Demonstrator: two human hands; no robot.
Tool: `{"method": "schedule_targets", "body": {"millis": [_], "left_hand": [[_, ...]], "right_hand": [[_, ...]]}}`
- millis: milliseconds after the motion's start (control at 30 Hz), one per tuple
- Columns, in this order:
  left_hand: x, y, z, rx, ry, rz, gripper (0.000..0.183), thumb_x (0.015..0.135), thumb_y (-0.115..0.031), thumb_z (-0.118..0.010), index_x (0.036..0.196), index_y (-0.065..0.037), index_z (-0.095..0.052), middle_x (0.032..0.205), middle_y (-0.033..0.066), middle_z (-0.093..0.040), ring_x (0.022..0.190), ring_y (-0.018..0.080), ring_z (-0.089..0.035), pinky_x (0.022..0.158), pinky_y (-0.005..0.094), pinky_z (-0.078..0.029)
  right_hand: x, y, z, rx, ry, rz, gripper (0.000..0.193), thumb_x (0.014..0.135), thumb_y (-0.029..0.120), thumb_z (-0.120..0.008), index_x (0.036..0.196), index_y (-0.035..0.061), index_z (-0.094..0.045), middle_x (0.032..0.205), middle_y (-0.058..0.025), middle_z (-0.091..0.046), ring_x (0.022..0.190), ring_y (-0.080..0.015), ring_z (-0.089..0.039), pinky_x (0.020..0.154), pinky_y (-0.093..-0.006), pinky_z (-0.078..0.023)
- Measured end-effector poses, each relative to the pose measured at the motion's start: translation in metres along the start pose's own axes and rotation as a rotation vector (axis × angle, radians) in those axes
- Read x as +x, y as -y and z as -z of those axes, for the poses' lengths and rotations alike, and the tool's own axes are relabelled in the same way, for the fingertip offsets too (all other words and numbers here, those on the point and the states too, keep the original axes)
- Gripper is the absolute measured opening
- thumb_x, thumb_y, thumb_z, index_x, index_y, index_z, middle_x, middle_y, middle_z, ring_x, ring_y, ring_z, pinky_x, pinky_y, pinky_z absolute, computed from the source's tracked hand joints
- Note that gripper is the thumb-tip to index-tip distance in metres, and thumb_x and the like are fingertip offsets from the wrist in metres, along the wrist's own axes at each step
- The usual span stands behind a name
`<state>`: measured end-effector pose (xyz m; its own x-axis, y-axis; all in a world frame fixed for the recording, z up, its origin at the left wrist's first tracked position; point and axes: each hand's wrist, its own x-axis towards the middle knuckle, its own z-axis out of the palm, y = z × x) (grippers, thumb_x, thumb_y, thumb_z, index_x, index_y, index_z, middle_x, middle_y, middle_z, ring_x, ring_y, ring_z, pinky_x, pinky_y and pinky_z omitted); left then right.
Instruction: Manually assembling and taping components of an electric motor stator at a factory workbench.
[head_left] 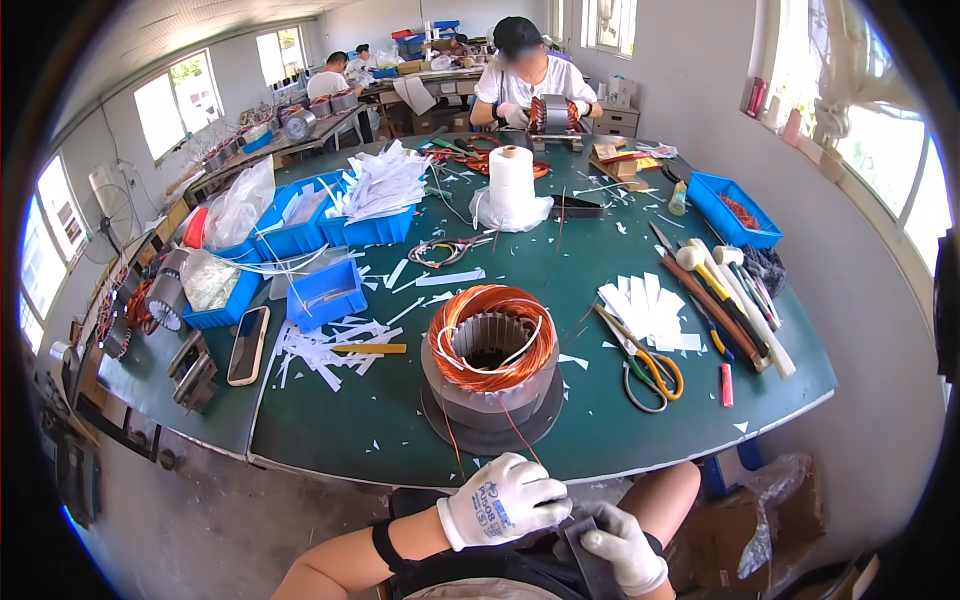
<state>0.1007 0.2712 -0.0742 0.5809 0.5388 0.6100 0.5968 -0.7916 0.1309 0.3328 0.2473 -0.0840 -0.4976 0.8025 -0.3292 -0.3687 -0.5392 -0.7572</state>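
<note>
R hand [622, 550] gripped dark flat piece [592, 568] over lap; L hand [505, 502] just beside, fingers curled, couldn't tell if holding anything. Stator [485, 408] w/ copper coils [447, 345] stood on green table [330, 430], near & beyond L hand. Blue bin [368, 233], far L, held white strips [385, 182]; blue tray [752, 238], far R, had reddish bits [740, 212].

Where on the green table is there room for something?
Front left of the green tabletop looks mostly bare: white paper strips behind it, the grey metal cylinder with copper coils to its right. A smaller gap lies between that cylinder and the orange-handled metal scissors. It's crowded back left, with blue plastic bins, and far right, with white-headed mallets.
</note>
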Motion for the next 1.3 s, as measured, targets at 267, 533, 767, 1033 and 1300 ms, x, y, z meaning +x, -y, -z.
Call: {"method": "schedule_targets", "body": {"millis": [267,533,767,1033,1300], "left_hand": [[0.022,-0.008,0.014,-0.042,-0.164,0.138,0.025,0.069,-0.013,-0.077,0.093,-0.019,-0.073,0.089,-0.0036,-0.066,0.074,0.0183,-0.061,0.061,0.0353,-0.047],[0.045,-0.011,0.018,-0.049,-0.101,0.193,0.029,0.066,-0.016,-0.074,0.095,-0.018,-0.072,0.093,-0.0045,-0.065,0.078,0.0191,-0.059,0.065,0.0375,-0.046],[0.028,-0.018,-0.002,0.156,0.099,0.182,0.018,0.073,-0.020,-0.070,0.092,-0.022,-0.070,0.094,-0.0076,-0.065,0.079,0.0158,-0.058,0.066,0.0346,-0.046],[0.042,-0.039,0.046,0.109,0.045,0.150,0.026,0.074,-0.017,-0.073,0.100,-0.019,-0.073,0.101,-0.0050,-0.069,0.079,0.0150,-0.062,0.066,0.0328,-0.048],[0.069,0.072,0.127,-0.299,-0.510,0.599,0.025,0.094,-0.009,-0.061,0.116,0.001,-0.065,0.107,0.0148,-0.070,0.092,0.0217,-0.067,0.084,0.0319,-0.052]], "right_hand": [[-0.001,0.031,0.016,-0.248,0.111,0.086,0.040,0.084,0.010,-0.076,0.118,-0.0047,-0.060,0.107,-0.0104,-0.068,0.101,-0.0205,-0.065,0.093,-0.0362,-0.051],[0.014,0.052,-0.018,-1.400,-0.237,1.076,0.047,0.062,0.008,-0.084,0.106,0.0002,-0.068,0.086,-0.0141,-0.066,0.074,-0.0331,-0.064,0.064,-0.0400,-0.051],[0.001,0.030,0.000,-1.267,-0.237,0.767,0.039,0.069,0.008,-0.082,0.105,0.0005,-0.068,0.078,-0.0145,-0.065,0.062,-0.0304,-0.064,0.056,-0.0367,-0.050],[-0.004,0.016,0.036,-1.074,-0.261,0.546,0.049,0.072,0.014,-0.084,0.114,-0.0038,-0.066,0.090,-0.0155,-0.071,0.077,-0.0289,-0.070,0.072,-0.0338,-0.055],[0.015,0.018,0.024,-1.096,-0.275,0.618,0.075,0.062,0.023,-0.091,0.124,-0.0047,-0.059,0.105,-0.0186,-0.069,0.093,-0.0297,-0.069,0.084,-0.0378,-0.054]]}}
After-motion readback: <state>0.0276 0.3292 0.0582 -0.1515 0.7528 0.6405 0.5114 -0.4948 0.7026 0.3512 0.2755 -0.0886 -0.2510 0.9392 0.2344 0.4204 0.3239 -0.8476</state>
